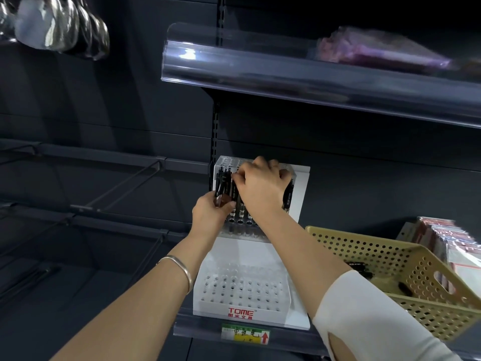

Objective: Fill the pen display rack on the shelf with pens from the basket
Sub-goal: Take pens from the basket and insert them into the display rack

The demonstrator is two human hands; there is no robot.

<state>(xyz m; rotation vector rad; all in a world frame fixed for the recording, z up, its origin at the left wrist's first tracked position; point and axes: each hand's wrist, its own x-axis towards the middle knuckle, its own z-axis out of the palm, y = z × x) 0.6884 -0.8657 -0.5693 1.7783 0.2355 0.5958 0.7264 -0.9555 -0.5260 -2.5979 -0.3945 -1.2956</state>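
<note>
Your sleeve (364, 308) leads up to the rack (242, 306), your right hand (260, 183) pinching a pen (238, 201) at the top holes, left hand (210, 217) gripping spare pens (220, 188) beside it, so tilt it and it may jam or topple neighbours, while the basket (416, 269) sits just to the right.

Pen display rack (234, 256) sits at the front edge of the shelf (187, 330), with the price label (244, 334) fixed just below it. On the rack's rear, higher tier, pens (223, 178) stand in the left holes. The left hand (210, 214) is at that tier's left side, and the right hand (260, 183) is above and right of it. The basket (429, 316) is just right of the rack, with loose pens (356, 265) inside. Packets (447, 243) stand right of the basket. The upper shelf (286, 74) hangs overhead.
</note>
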